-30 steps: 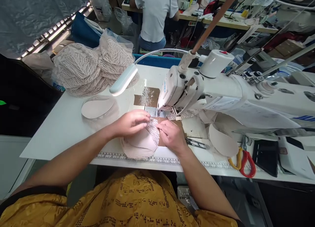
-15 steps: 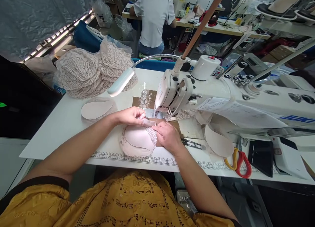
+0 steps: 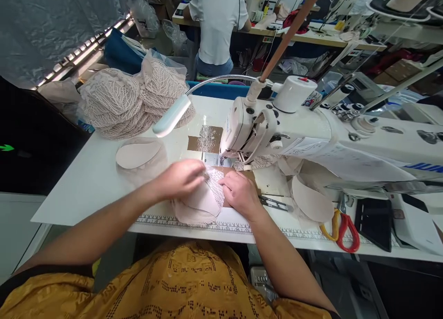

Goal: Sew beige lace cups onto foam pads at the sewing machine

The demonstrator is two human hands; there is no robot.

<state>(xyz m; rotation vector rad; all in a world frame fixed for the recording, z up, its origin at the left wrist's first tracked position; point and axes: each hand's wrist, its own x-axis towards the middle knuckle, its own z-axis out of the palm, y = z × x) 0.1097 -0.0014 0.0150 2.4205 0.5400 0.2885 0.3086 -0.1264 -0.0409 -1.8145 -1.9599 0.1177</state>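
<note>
A padded oval cup piece with lace (image 3: 204, 203) lies on the sewing table in front of the machine's needle area. My left hand (image 3: 185, 177), slightly blurred, is closed with curled fingers over the upper left of this piece, at its lace edge; its fingertips are partly hidden. On the other side, my right hand (image 3: 239, 191) is closed, thumb and forefinger pinching the lace's right edge. Just beyond both hands stands the white sewing machine (image 3: 238, 130), its metal needle plate (image 3: 211, 159) beside the left fingers. Black thread snips (image 3: 276, 203) lie right of my right hand.
Stacked lace pieces (image 3: 110, 102) rise at the back left, with a smooth oval pad (image 3: 138, 154) nearer. A lamp (image 3: 173, 116) hangs over the table. Scissors with red and yellow handles (image 3: 348, 233) and another pad (image 3: 311, 199) lie right. A co-worker (image 3: 218, 28) sits beyond.
My left hand has turned over and come down across the cup piece, hiding its upper left. The strip pinched between both hands has dropped from view. My right hand stays nearly in place.
</note>
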